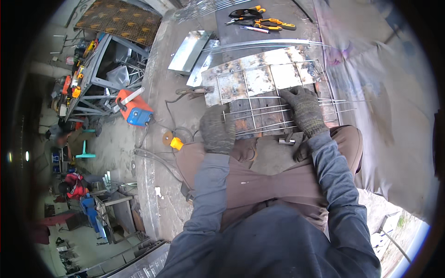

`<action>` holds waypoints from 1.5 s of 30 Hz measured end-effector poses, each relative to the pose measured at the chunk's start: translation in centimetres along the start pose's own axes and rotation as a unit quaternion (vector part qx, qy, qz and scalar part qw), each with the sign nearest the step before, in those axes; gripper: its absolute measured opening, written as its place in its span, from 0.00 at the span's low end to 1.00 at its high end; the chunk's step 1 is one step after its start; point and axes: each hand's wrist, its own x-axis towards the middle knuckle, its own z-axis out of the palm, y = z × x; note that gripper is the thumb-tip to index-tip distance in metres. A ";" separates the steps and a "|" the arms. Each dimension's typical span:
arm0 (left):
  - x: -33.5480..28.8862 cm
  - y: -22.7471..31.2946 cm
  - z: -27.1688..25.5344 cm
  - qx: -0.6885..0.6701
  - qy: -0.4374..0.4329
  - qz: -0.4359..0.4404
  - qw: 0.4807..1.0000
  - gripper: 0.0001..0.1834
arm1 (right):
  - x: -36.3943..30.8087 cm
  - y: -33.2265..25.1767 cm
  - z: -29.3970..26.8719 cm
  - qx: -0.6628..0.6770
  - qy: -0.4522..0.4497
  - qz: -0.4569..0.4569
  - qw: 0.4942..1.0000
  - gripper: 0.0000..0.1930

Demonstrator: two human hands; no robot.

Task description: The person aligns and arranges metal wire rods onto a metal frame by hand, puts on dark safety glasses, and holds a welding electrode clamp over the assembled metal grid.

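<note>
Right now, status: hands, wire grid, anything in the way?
Left hand, right hand at wire grid. Grid over scorched plate. Possible snag: clamp, plate's left edge.

The head-worn fisheye camera faces steeply down from close above — the lap [273,187] low in view, the left hand [217,131] and right hand [304,112] nearer the middle — its wide sweep reaching the workshop floor [111,155] at left.

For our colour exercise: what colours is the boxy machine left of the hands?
The machine is mainly orange and blue; see head view.
</note>
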 end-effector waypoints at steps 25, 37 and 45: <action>-1.6 1.8 2.0 0.033 -0.201 0.063 0.977 0.36 | 0.4 -0.7 0.9 -0.031 0.053 0.008 0.998 0.10; -1.7 1.6 2.4 0.008 -0.187 0.048 0.981 0.33 | 1.1 -1.3 1.6 -0.041 0.078 -0.054 0.995 0.09; -0.2 2.1 1.5 -0.026 -0.120 0.033 0.992 0.22 | 3.9 -2.8 -0.3 0.066 0.136 -0.063 0.986 0.10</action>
